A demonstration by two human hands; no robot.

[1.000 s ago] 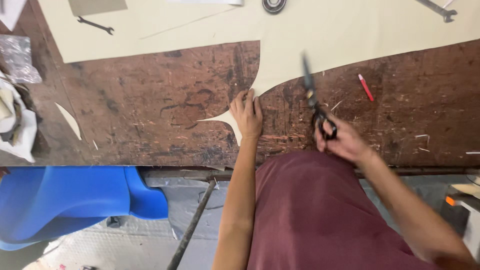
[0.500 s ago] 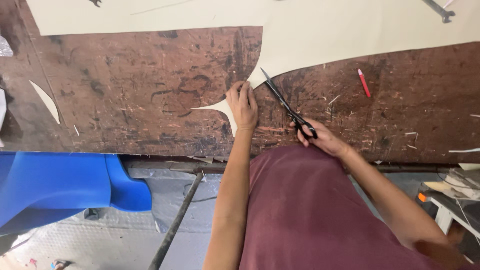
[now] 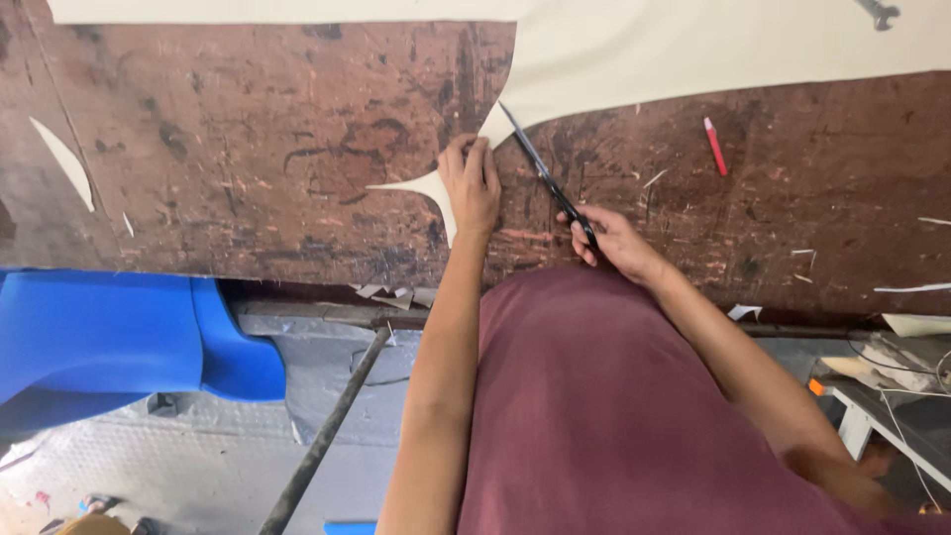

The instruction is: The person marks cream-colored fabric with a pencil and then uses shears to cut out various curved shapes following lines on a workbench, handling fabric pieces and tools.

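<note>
A large cream sheet [image 3: 693,45] lies across the back of a worn brown wooden table [image 3: 248,149]. My left hand [image 3: 471,183] presses flat on a narrow pointed flap of that sheet near the table's front. My right hand [image 3: 614,238] grips the handles of long black scissors [image 3: 545,173]. The blades lie low on the table and point up-left, with their tips at the sheet's edge just right of my left fingers.
A red pencil [image 3: 715,146] lies on the table to the right. A cream offcut [image 3: 64,163] rests at the far left, and small scraps dot the right side. A blue plastic chair [image 3: 109,332] stands below the table's front edge.
My right hand has brought the scissors down from upright to lie flat, tips at the sheet's edge by my left hand. The view has shifted right.
</note>
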